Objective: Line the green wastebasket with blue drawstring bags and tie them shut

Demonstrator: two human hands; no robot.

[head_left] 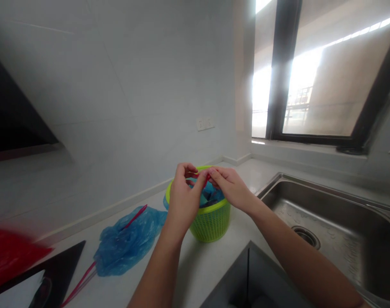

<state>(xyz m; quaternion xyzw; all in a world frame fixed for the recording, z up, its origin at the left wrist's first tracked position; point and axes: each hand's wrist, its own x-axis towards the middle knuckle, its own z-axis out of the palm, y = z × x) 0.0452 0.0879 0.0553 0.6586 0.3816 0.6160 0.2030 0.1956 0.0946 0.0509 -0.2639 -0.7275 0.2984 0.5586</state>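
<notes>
Over a lime-green plastic basket point(211, 224) with mesh sides, my two hands meet. My right hand point(228, 186) pinches a red drawstring point(208, 177) between thumb and fingers. Curled fingers of my left hand point(187, 194) hold the same red strip from the other side. Blue plastic point(211, 196) shows inside the basket, partly hidden by my hands. On the counter to the left lies a crumpled blue plastic bag point(131, 239) with a pinkish-red drawstring point(135, 216) trailing from it.
A steel sink point(329, 226) is set into the white counter point(195, 273) at right. A black hob point(60, 269) and a blurred red object point(12, 252) lie at far left. Wall sockets point(205, 124) are behind the basket. An open grey drawer or cabinet point(233, 273) is below.
</notes>
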